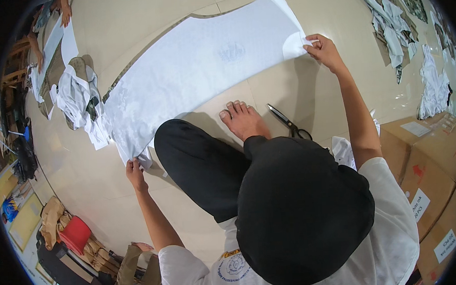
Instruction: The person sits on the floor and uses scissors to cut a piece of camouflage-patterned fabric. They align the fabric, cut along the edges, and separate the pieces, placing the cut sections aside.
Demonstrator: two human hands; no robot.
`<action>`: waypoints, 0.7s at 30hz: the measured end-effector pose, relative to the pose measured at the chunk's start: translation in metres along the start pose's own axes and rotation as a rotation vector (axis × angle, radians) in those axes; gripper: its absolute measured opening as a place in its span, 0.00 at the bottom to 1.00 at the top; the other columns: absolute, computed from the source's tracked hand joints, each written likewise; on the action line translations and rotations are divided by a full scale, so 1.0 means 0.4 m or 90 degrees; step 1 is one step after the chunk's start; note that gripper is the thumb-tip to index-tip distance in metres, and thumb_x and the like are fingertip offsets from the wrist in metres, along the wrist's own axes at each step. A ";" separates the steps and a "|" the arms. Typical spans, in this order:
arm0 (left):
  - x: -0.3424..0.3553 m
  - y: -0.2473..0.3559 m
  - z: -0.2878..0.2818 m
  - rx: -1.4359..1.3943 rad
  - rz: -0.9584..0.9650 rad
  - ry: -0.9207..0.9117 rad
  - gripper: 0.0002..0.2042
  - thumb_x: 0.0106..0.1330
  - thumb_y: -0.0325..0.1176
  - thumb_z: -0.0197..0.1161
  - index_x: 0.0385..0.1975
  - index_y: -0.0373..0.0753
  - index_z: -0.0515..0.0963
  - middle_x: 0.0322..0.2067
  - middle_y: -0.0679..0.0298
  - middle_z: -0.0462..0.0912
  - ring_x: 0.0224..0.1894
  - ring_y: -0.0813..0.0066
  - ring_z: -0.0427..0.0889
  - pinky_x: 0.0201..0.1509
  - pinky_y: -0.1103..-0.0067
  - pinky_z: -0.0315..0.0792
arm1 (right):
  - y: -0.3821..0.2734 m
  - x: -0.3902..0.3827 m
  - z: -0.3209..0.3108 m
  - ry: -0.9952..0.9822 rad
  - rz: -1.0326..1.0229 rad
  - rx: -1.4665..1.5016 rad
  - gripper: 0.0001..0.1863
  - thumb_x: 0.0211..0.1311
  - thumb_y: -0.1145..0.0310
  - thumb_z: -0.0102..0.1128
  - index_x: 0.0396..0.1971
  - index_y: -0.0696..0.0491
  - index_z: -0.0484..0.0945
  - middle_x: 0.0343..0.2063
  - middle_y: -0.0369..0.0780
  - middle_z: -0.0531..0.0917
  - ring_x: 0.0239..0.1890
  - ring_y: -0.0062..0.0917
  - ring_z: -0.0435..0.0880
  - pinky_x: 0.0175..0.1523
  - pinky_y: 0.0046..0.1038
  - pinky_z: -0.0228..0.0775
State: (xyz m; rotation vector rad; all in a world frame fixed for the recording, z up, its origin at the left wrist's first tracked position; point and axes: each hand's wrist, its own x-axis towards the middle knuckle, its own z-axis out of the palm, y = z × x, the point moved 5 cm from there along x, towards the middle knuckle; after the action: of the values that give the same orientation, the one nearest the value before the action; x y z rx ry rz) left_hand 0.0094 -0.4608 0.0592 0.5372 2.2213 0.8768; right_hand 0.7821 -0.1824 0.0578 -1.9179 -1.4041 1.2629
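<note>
A large white cloth panel [183, 67] is stretched across the tiled floor, with a camouflage pattern showing along its far edge. My left hand [136, 174] pinches its lower left end, where the cloth is bunched. At the other end, my right hand [326, 52] grips the near right corner between thumb and fingers, beside a rounded white flap [293, 46]. Black-handled scissors [290, 122] lie on the floor to the right of my bare foot [245, 120], below the cloth.
Crumpled white and camouflage cloth pieces [76, 93] lie at left, near another person's hand [66, 16]. More cloth pieces [391, 25] lie at far right. Cardboard boxes [428, 178] stand beside my right arm. My raised black-trousered knee [304, 211] fills the near middle.
</note>
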 end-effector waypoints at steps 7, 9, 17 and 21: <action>0.022 -0.026 -0.078 0.336 0.104 0.101 0.15 0.72 0.38 0.68 0.49 0.33 0.83 0.41 0.62 0.84 0.46 0.68 0.82 0.50 0.73 0.74 | -0.011 -0.056 -0.020 0.074 0.031 -0.202 0.28 0.59 0.61 0.77 0.55 0.59 0.80 0.33 0.43 0.89 0.37 0.28 0.89 0.42 0.31 0.80; 0.026 0.045 -0.055 0.552 0.381 0.227 0.17 0.71 0.36 0.68 0.53 0.31 0.82 0.46 0.55 0.86 0.47 0.60 0.84 0.55 0.69 0.77 | -0.024 -0.042 -0.005 0.097 0.039 -0.201 0.31 0.57 0.56 0.78 0.56 0.59 0.80 0.36 0.46 0.90 0.40 0.32 0.91 0.46 0.33 0.82; 0.054 0.513 0.499 0.248 0.515 -0.131 0.13 0.71 0.31 0.68 0.50 0.33 0.83 0.45 0.51 0.90 0.48 0.60 0.90 0.55 0.69 0.81 | -0.110 0.156 0.052 0.234 -0.014 -0.226 0.37 0.55 0.47 0.77 0.57 0.59 0.80 0.41 0.50 0.91 0.46 0.41 0.91 0.53 0.39 0.82; 0.048 0.619 0.719 0.304 0.641 -0.141 0.14 0.71 0.37 0.70 0.47 0.35 0.83 0.46 0.52 0.87 0.52 0.52 0.85 0.58 0.62 0.78 | -0.123 0.252 0.065 0.259 -0.060 -0.251 0.36 0.55 0.47 0.77 0.56 0.58 0.82 0.44 0.50 0.90 0.49 0.41 0.90 0.54 0.38 0.82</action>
State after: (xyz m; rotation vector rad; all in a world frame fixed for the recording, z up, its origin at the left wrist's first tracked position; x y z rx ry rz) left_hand 0.2337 -0.1544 0.0720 1.9703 1.8804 0.6581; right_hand 0.7415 -0.0759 0.0422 -2.1714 -1.5745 0.5314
